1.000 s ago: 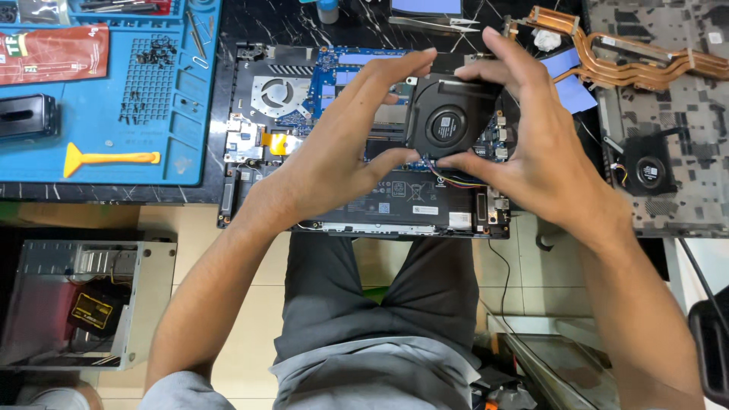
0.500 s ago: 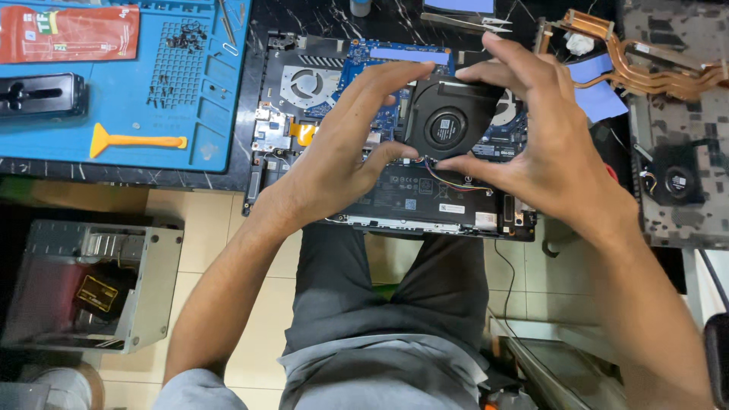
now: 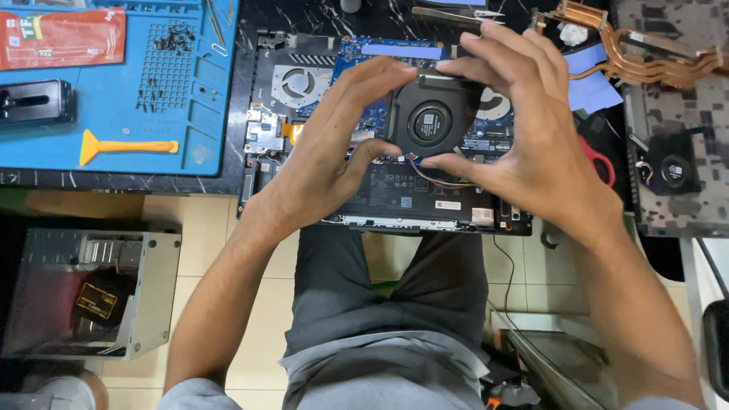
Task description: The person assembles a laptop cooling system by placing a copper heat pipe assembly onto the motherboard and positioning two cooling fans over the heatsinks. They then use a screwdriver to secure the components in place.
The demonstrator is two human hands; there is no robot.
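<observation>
Both hands hold a black laptop cooling fan (image 3: 427, 115) above an opened laptop (image 3: 395, 190) with its boards and battery exposed. My left hand (image 3: 334, 144) grips the fan's left edge with thumb below and fingers on top. My right hand (image 3: 524, 129) pinches its right side, fingers over the top edge, thumb under the bottom. Coloured wires (image 3: 433, 176) trail from the fan down to the laptop. A second fan (image 3: 296, 82) sits fitted at the laptop's upper left.
A blue work mat (image 3: 152, 99) at the left carries an orange pry tool (image 3: 125, 146), small screws (image 3: 175, 38) and a black box (image 3: 34, 102). A copper heat pipe assembly (image 3: 630, 45) and another laptop base (image 3: 676, 152) lie right. A metal case (image 3: 91, 292) stands on the floor.
The view has shifted so the laptop and hands sit further right and lower in frame. Both hands keep their grip on the fan, which looks slightly more lifted and level.
</observation>
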